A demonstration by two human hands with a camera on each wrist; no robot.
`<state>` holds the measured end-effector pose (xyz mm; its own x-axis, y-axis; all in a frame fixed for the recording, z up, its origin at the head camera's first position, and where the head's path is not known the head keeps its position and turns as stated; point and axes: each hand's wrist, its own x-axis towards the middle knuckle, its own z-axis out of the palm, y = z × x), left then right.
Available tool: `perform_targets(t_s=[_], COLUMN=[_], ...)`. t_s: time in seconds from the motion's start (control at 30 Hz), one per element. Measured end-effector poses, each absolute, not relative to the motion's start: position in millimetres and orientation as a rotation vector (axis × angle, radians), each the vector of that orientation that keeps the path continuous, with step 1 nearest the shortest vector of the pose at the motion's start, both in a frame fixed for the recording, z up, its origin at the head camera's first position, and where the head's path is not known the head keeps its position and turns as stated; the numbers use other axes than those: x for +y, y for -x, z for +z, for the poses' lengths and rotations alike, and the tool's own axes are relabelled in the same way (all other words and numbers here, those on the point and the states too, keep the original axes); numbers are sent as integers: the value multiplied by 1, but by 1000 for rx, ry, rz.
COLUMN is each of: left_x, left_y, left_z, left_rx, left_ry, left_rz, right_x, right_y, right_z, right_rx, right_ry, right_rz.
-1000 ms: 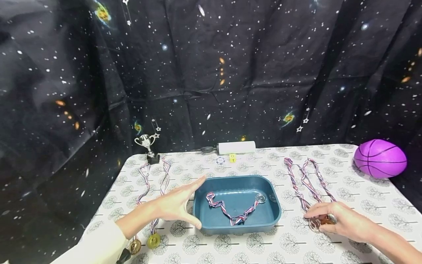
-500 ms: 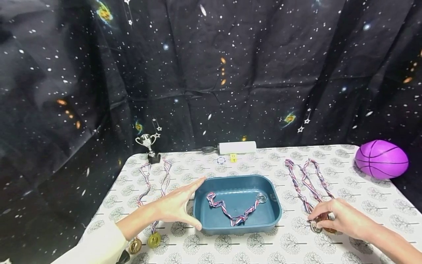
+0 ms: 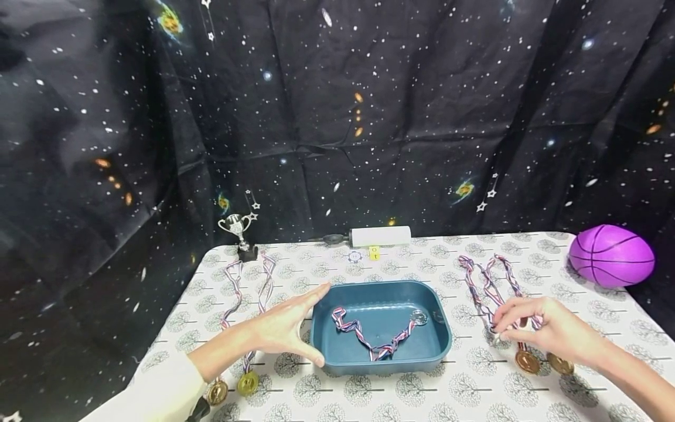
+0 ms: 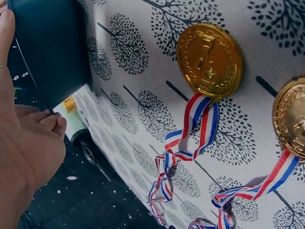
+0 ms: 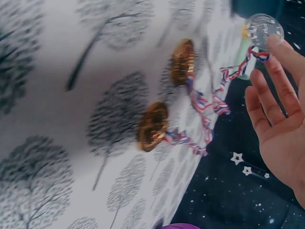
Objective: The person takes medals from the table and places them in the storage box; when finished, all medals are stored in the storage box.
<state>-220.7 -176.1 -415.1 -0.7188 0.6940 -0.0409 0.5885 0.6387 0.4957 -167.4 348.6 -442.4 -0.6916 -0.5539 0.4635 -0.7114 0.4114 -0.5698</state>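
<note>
Between the thumb and index finger of my right hand [image 3: 554, 328] is a silver medal [image 5: 265, 32], pinched near its ribbon end; its striped ribbon [image 5: 236, 71] trails off toward the back. Two bronze-coloured medals [image 3: 527, 361] lie on the tablecloth under and beside that hand. My left hand [image 3: 282, 325] spreads along the left end of a dark blue bin [image 3: 379, 367], thumb at the front corner and fingers at the back corner. Inside the bin lies another silver medal [image 3: 419, 317] with a red, white and blue ribbon [image 3: 361, 340].
Two gold-coloured medals [image 3: 248, 383] with ribbons lie left of the bin, by my left forearm. A small silver trophy [image 3: 237, 228] stands at the back left. Behind the bin are a white cylinder [image 3: 381, 236] and a yellow block [image 3: 374, 252]. A purple basketball [image 3: 612, 256] sits at the back right.
My right hand has picked the silver medal out from the right-hand group and raised it slightly, uncovering the bronze-coloured ones. The left hand stays at the bin.
</note>
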Motion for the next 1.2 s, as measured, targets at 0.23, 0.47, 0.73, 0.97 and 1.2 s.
perform_targets(t_s=[0.23,0.47,0.73,0.97,1.2], left_x=[-176,-176,-175,-176,-175], left_y=[221,223,223,223,224], left_z=[-413,-413,-412,-412,-411], left_rx=[2625,2602,2582,2579,2574], left_ry=[-1066,-1082,-1062,-1054,-1062], left_rz=[640,654,677,682,712], right_x=[336,319,301,280,258], right_y=[169,173,181,186,182], right_z=[-409,-376,-342,-315,-281], right_rx=[-2528,-2439,-2269,-2102,-2158], right_ry=[-835,-656,-715,-807,-671], right_rz=[1218,1404,1599,1727,1556])
